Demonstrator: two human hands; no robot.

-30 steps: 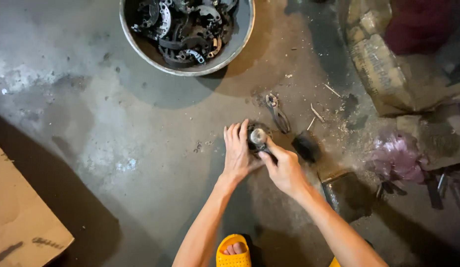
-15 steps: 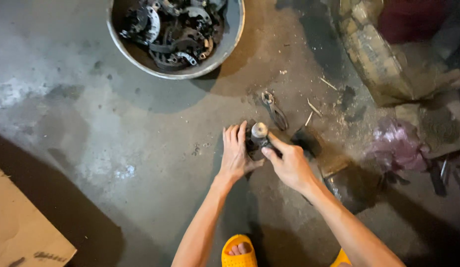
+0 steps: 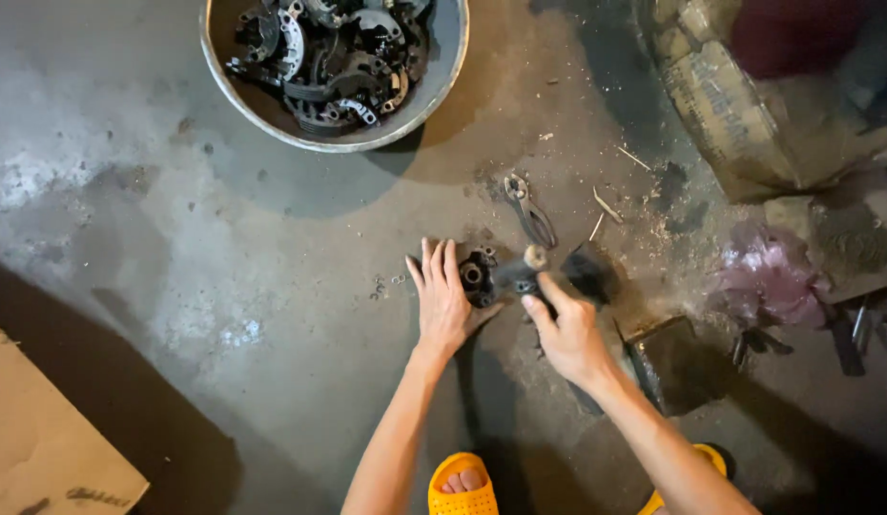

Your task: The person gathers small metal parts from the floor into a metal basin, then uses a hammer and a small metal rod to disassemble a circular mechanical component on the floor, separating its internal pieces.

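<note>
My left hand [image 3: 443, 303] lies with fingers stretched out against a dark round metal part [image 3: 476, 277] on the concrete floor, its thumb hooked at the part's lower edge. The part's central hole faces up. My right hand [image 3: 566, 332] grips a short dark tool with a pale knob-like end [image 3: 534, 256], held just right of the part. The tool's working end is blurred. A dark lump [image 3: 590, 273] sits right behind the tool.
Pliers [image 3: 529, 212] lie on the floor just beyond the hands. A metal basin [image 3: 442, 86] of dark parts stands at the top. Sacks [image 3: 739, 105], a pink plastic bag [image 3: 768, 277], a dark box [image 3: 674, 364] are to the right, cardboard [image 3: 43, 448] bottom left. Small washers [image 3: 381, 284].
The pale end of the tool has shifted from on top of the metal part to its right, uncovering the part's hole. My left hand stays on the part.
</note>
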